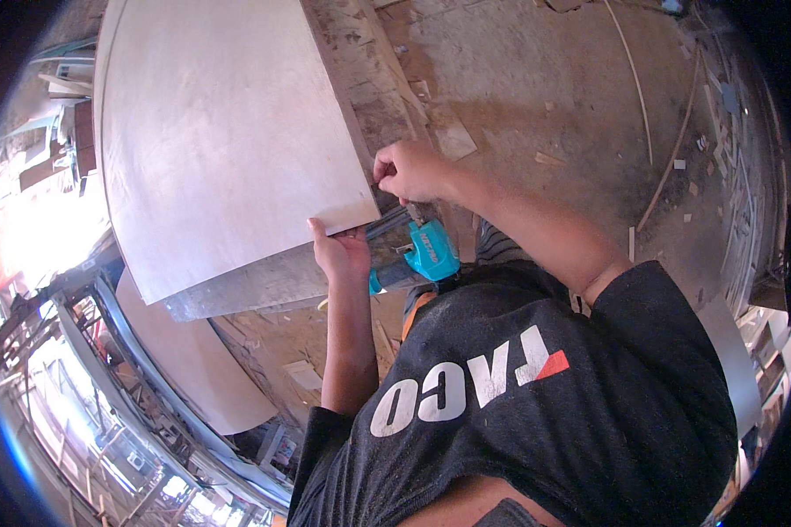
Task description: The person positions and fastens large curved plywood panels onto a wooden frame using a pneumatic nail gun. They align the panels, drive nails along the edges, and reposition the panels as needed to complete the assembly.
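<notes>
A large pale wooden panel (228, 149) lies flat on a worktable (237, 297). My left hand (343, 253) grips the panel's near edge close to its right corner, the thumb on top and the fingers mostly hidden under the edge. Just beyond that corner is my right hand (410, 171), its fingers curled closed beside the panel's right edge. Whatever they pinch, if anything, is too small or hidden to tell. Below the right hand, close to my body, a teal power tool (432, 251) with a dark metal end rests by the table; its exact kind is unclear.
On the right stretches a dusty floor (545, 97) with scattered wood scraps and long thin strips (633, 79). A curved pale sheet (189, 351) stands at the lower left, next to a metal frame (132, 386). Offcuts (729, 149) line the far right.
</notes>
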A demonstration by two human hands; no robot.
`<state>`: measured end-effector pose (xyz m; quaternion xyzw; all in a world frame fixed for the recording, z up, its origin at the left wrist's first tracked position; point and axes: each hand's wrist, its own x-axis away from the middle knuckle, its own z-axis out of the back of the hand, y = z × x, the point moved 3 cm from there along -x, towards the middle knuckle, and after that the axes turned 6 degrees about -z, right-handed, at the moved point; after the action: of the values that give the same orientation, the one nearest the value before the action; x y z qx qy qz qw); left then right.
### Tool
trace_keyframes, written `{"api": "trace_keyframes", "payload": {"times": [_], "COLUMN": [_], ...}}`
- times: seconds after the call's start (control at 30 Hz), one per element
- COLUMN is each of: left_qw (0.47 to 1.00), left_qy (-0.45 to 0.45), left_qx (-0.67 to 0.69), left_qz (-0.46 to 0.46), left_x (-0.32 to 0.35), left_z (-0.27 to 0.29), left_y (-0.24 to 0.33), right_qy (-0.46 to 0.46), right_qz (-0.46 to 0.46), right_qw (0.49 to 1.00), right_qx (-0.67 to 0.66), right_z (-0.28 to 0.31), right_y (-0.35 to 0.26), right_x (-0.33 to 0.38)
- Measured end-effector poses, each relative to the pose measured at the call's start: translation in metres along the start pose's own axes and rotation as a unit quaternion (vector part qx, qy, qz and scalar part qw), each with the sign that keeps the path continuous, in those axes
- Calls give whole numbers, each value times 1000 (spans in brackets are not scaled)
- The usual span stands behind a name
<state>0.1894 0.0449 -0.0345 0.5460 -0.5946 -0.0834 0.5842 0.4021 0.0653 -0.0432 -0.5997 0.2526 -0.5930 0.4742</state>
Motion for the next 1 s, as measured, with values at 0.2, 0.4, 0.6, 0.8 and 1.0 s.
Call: {"api": "trace_keyframes", "payload": {"times": [0.2,0.4,0.6,0.8,1.0], "left_qw": [1000,994,993,983,993], "left_qy": [4,7,21,12,-37], "left_qx": [-8,91,111,167,98], "left_qz": [18,60,39,76,59], "left_x": [-14,-34,-43,-14,-10], "left_z": [18,32,45,25,28], "left_y": [5,12,27,45,34], "right_qy": [-20,-20,-27,-45,-32], "right_qz": [-181,-220,-226,-230,-232], "right_qw": [938,907,892,879,876], "right_qx": [-296,-358,-390,-415,-421], "right_z": [-25,-37,-57,-67,-72], "right_y": [-5,-11,-10,-14,-16], "right_x": [23,34,42,41,42]}}
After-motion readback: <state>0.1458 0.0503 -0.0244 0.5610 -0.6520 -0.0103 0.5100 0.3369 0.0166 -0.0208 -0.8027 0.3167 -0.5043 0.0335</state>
